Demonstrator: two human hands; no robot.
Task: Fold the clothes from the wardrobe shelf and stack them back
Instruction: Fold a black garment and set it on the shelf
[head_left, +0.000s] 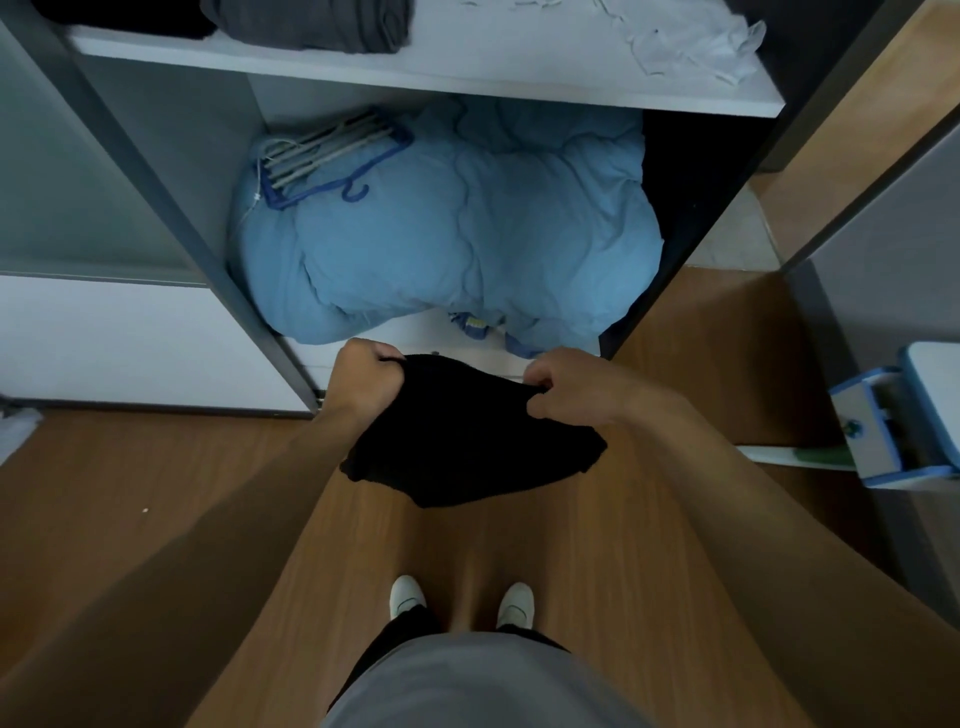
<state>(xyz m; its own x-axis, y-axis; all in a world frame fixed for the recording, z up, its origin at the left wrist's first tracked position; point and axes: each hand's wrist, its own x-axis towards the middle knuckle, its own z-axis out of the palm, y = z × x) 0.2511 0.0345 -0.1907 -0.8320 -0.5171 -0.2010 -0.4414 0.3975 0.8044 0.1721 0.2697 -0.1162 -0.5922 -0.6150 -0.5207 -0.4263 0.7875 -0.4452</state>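
A black garment (462, 441) hangs in the air in front of the open wardrobe, above the wooden floor. My left hand (363, 382) grips its upper left corner with curled fingers. My right hand (563, 387) pinches its upper right edge. The cloth sags in folds between and below the hands. On the white wardrobe shelf (467, 67) at the top lie a folded grey garment (311, 21), a folded black one (130, 18) to its left and a crumpled white garment (691, 44) at the right.
Below the shelf a big light-blue duvet (447, 223) fills the compartment, with a bundle of blue hangers (322, 156) on it. A white and blue stool (898, 415) stands at the right. My feet in white shoes (462, 603) stand on the wooden floor.
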